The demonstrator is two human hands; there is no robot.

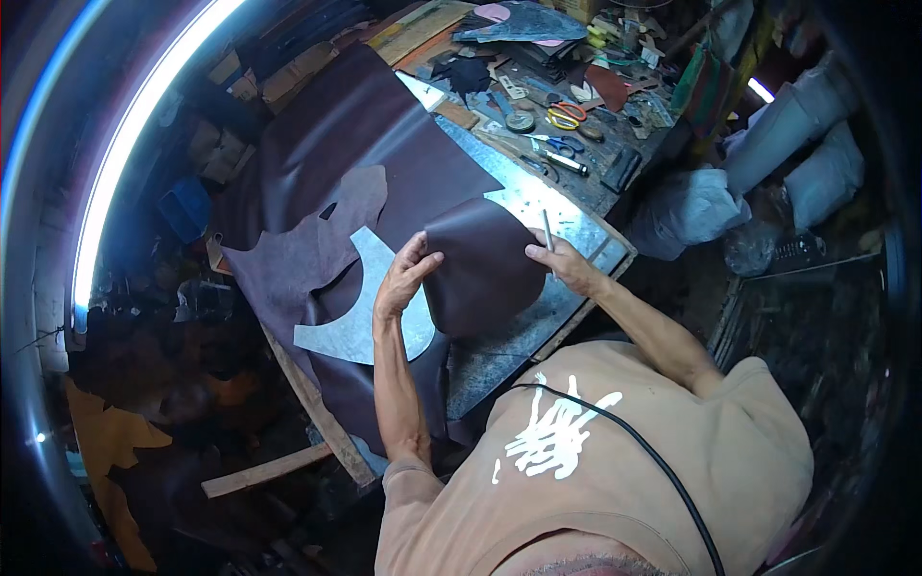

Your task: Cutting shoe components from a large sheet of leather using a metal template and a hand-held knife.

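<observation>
A dark brown piece of leather [490,274] with a rounded lower edge is held up between my two hands. My left hand [405,274] pinches its left edge near the top. On the other side, my right hand [569,266] grips the right edge, with a slim silver pen-like tool [547,230] standing up from the same fingers. Behind and below my left hand lies a pale curved template [331,331], flat on the leather. A large dark brown leather hide [375,115] spreads under it across the table, part of it folded over to show its duller side.
A metal-topped table [490,374] with wooden edges carries the hide. Beyond it, a cluttered bench holds orange-handled scissors [567,116], blue-handled scissors [562,144], a cutter knife [567,163] and stacked cut pieces [533,38]. White sacks [696,206] stand at right. A black cable [643,446] crosses my shirt.
</observation>
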